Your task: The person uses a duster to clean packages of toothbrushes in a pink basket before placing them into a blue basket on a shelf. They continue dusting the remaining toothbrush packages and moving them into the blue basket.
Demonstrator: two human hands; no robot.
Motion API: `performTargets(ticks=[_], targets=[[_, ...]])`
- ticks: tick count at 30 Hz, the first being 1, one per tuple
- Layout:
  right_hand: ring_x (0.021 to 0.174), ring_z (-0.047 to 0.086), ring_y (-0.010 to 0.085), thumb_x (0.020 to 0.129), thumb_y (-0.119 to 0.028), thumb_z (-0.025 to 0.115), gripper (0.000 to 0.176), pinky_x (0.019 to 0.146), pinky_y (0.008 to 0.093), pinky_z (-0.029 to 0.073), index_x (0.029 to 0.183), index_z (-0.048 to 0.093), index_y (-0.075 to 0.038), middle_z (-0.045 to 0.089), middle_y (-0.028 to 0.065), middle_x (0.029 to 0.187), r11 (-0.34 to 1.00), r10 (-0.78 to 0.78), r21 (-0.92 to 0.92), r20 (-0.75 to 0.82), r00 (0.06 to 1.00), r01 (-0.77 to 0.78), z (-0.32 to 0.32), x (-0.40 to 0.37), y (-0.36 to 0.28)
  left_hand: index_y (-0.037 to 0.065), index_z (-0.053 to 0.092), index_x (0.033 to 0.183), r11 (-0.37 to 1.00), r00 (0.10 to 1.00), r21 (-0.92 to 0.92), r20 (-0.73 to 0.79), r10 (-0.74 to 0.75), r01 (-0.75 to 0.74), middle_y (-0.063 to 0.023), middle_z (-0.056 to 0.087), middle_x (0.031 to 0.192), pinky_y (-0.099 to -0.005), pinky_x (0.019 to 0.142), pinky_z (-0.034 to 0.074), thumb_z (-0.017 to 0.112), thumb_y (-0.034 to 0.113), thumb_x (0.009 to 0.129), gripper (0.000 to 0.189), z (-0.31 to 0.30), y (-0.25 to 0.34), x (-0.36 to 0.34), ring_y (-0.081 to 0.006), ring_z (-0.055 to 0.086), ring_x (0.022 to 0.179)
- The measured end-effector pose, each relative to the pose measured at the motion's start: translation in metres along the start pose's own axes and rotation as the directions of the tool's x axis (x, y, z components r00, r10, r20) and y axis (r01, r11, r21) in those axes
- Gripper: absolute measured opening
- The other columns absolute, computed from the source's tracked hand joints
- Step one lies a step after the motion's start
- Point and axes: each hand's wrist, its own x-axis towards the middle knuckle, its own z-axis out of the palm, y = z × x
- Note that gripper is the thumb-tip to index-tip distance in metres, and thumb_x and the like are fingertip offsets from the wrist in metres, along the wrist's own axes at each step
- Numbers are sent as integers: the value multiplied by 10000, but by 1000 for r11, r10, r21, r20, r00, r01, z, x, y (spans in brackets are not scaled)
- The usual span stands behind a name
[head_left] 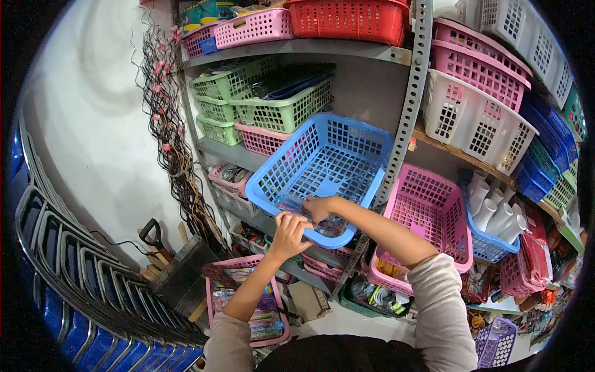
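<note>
A large blue plastic basket (365,133) with latticed walls is tilted toward me in front of the shelves. My left hand (289,237) is closed over its near rim, fingertips on the inside. My right hand (321,208) reaches into the basket at the near end, with its fingers curled down on clear plastic packets (290,203). The fingertips are partly hidden, and the packets' contents are too small to make out. Most of the basket's latticed floor is bare.
Green baskets (276,115) fill the shelf behind. A pink basket (427,211) stands to the right, beside white cups (496,214) in a blue basket. Below left, a pink basket (285,310) holds packets. Stacked blue chairs (87,291) line the left. A perforated metal post (412,93) rises close by.
</note>
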Motion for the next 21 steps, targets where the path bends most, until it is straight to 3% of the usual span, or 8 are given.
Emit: performTargets(ticks=[5, 7, 8, 10, 14, 17, 18, 21], targets=[[1112, 481, 363, 562, -271, 795, 863, 857, 436, 454, 1291, 398, -35, 401, 203, 1274, 993, -106, 73, 113, 988, 98, 7, -8, 6, 113, 544, 855, 1000, 1000, -6, -16, 5, -5, -49, 494, 901, -441, 842, 300, 784, 309, 558, 429, -2, 0, 6, -247, 472, 888], [1074, 526, 335, 594, -266, 761, 698, 814, 428, 476, 1209, 498, -65, 499, 206, 1187, 990, -87, -125, -137, 987, 70, 10, -23, 1, 111, 543, 854, 1000, 1000, -7, -9, 8, -8, -53, 495, 907, -442, 844, 301, 780, 315, 567, 424, -2, 0, 9, -249, 472, 892], [1074, 526, 335, 594, -266, 761, 698, 814, 428, 476, 1209, 498, -65, 499, 206, 1187, 990, -87, -125, -141, 986, 70, 4, -36, -12, 110, 541, 854, 1000, 1000, -4, -5, 10, -10, -56, 496, 914, -443, 845, 301, 775, 321, 577, 420, -4, 0, 11, -251, 472, 896], [979, 585, 341, 703, -265, 650, 473, 765, 433, 491, 1123, 562, -65, 594, 215, 1029, 982, 169, -26, -309, 936, -186, -10, -63, -38, 104, 545, 852, 1000, 1000, 0, 3, 3, -3, -49, 498, 913, -440, 858, 309, 756, 327, 589, 405, -7, 0, 16, -242, 472, 894], [777, 623, 366, 823, -233, 482, 290, 697, 440, 503, 991, 585, -20, 630, 212, 776, 993, 116, 86, -538, 835, -83, -7, -112, -62, 86, 523, 895, 1000, 1000, 5, 11, 7, -7, -69, 489, 954, -475, 874, 308, 767, 346, 599, 463, -3, -9, 19, -264, 465, 928], [783, 626, 357, 810, -251, 538, 297, 716, 430, 496, 974, 575, -5, 628, 221, 789, 957, 260, 273, -665, 700, -96, 2, -144, -87, 68, 487, 973, 999, 996, 5, -78, -31, 32, -72, 485, 969, -502, 923, 295, 765, 356, 614, 537, -1, -7, 29, -275, 462, 945], [783, 626, 357, 810, -251, 538, 297, 716, 430, 496, 974, 575, -5, 628, 221, 789, 957, 262, 274, -666, 698, -97, 6, -150, -90, 88, 458, 1052, 995, 993, 5, -68, -97, 97, -87, 464, 1056, -523, 982, 263, 707, 485, 660, 611, 2, -9, 28, -285, 423, 1063], [814, 621, 340, 789, -249, 594, 293, 797, 435, 465, 969, 573, -18, 630, 199, 833, 980, 190, 185, -781, 594, -70, 16, -160, -85, 94, 461, 1050, 987, 985, 48, -87, -150, 155, -98, 441, 1106, -558, 1027, 210, 727, 451, 657, 594, -1, 0, 45, -305, 378, 1146]])
